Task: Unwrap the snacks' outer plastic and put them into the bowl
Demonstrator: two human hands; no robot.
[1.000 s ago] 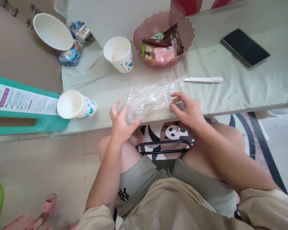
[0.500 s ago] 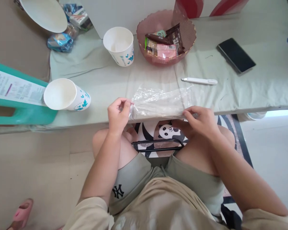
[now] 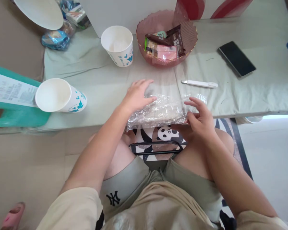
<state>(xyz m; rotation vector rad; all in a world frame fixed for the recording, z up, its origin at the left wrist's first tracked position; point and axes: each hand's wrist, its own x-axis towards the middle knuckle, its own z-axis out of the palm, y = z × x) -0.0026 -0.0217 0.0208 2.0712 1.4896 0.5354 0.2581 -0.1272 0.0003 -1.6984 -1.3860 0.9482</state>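
A clear, crinkled plastic bag (image 3: 162,111) lies along the front edge of the cloth-covered surface. Over its left part reaches my left hand (image 3: 139,95), its fingers spread and holding nothing. At the bag's right end is my right hand (image 3: 201,116), fingers parted and slightly curled; its thumb is by the bag's edge, and I cannot tell whether it touches. Just behind the bag rests a slim white tool (image 3: 200,84) with a small metal tip at its left end.
Behind the bag stand a paper cup (image 3: 120,48) and a pink glass bowl (image 3: 148,59) of wrapped snacks. Another cup (image 3: 57,95) tilts at left by a green container (image 3: 19,116). A black phone (image 3: 237,58) lies at right. Below are a panda-print mat (image 3: 166,133) and a black bar (image 3: 156,153).
My left hand has let go of the bag's left end and moved up and right over it, opening. The right hand's fingers have spread apart. The bag looks more crumpled.
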